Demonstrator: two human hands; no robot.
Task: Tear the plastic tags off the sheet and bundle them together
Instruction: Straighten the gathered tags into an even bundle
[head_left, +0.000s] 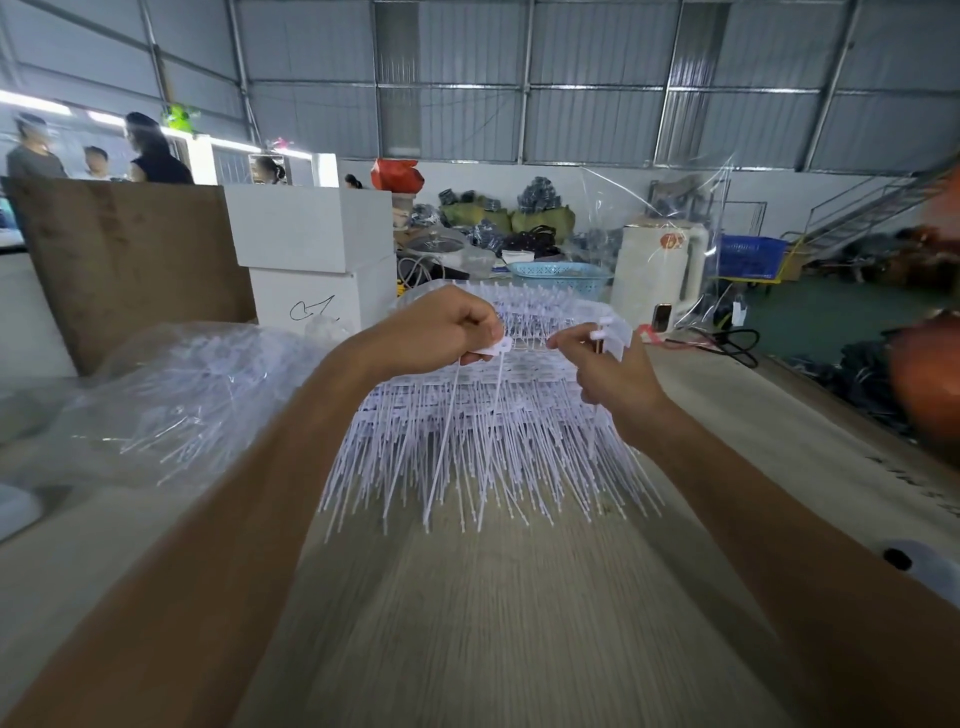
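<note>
A thick stack of white plastic tag sheets lies on the wooden table, its long thin tails fanning toward me. Above the stack, my left hand pinches the flat heads of two or three torn-off tags, whose tails hang down over the pile. My right hand is raised beside it, fingers closed on a small bunch of tag heads, with a thin strip stretched between the two hands.
A clear plastic bag of loose tags lies at the left. White foam boxes and a brown board stand behind it. A blue basket and a white appliance sit beyond the stack. People stand far left.
</note>
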